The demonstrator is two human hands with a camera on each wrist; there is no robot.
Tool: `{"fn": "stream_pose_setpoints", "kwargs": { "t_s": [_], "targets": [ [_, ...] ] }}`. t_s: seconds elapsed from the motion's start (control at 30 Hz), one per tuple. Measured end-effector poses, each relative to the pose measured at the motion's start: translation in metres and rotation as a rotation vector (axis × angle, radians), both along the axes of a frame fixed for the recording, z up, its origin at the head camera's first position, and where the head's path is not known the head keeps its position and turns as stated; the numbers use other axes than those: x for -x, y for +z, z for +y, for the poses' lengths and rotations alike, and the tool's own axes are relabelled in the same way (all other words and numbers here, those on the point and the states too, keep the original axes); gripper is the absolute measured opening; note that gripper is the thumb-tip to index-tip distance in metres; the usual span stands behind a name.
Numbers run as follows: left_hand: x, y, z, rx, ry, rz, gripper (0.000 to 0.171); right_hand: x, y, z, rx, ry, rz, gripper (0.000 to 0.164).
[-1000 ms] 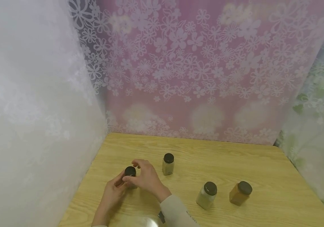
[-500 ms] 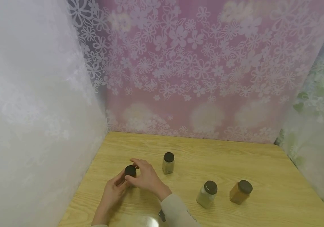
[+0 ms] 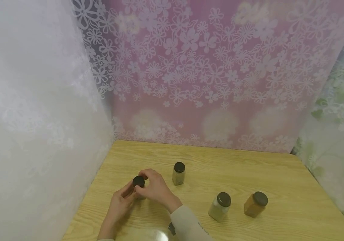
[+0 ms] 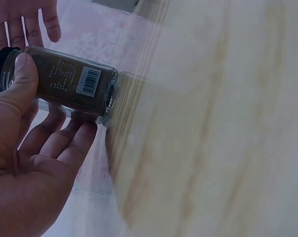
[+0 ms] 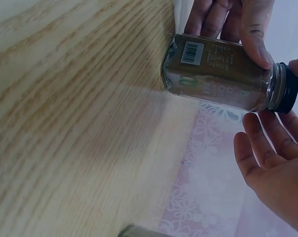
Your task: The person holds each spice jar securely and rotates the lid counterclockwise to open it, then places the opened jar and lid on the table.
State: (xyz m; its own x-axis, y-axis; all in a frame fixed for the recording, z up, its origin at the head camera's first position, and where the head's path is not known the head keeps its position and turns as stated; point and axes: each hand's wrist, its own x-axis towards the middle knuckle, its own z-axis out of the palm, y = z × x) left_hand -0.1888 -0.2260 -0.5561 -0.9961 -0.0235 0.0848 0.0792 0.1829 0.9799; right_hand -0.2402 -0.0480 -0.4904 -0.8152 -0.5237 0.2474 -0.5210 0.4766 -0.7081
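My left hand [image 3: 119,202] holds a square glass spice jar [image 5: 215,74] filled with brown powder, thumb on one side and fingers on the other. A barcode label shows on its side in both wrist views. The base of the jar is right at the wooden tabletop. At the top, my right hand [image 3: 157,190] pinches the black screw lid [image 3: 138,181] between thumb and fingers. In the right wrist view that hand's outer fingers [image 5: 247,153] extend loosely away from the glass. The lid sits on the jar's neck.
Another black-lidded jar [image 3: 178,174] stands just beyond my right hand on the table [image 3: 220,167]. Further right are a jar of pale contents [image 3: 219,208] and an orange-brown one [image 3: 254,206]. A small dark object [image 3: 171,229] lies by my right sleeve. Patterned curtains [image 3: 205,83] border the table.
My right thumb and fingers have drawn in around the lid, where one second ago the fingers were spread wider. The left hand and the jar have stayed in place.
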Motion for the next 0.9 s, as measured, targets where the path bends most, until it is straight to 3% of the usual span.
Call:
{"fn": "stream_pose_setpoints", "kwargs": {
  "t_s": [0.27, 0.53, 0.7, 0.9],
  "targets": [
    [-0.0004, -0.0003, -0.0005, 0.014, -0.009, 0.018, 0.065, 0.0027, 0.0000, 0.0024, -0.026, 0.090, 0.056, 0.038],
    [0.0001, -0.0019, 0.0004, -0.005, -0.003, 0.039, 0.062, -0.0006, 0.0026, 0.0010, -0.097, 0.000, 0.014, 0.066],
    [-0.0001, -0.0010, 0.0003, -0.018, -0.026, 0.022, 0.064, -0.0010, 0.0032, 0.0001, -0.117, -0.031, 0.094, 0.056],
    [0.0011, -0.0019, 0.0001, 0.010, -0.014, 0.032, 0.064, 0.0007, 0.0051, -0.0003, -0.139, 0.035, 0.104, 0.050]
  ]
}}
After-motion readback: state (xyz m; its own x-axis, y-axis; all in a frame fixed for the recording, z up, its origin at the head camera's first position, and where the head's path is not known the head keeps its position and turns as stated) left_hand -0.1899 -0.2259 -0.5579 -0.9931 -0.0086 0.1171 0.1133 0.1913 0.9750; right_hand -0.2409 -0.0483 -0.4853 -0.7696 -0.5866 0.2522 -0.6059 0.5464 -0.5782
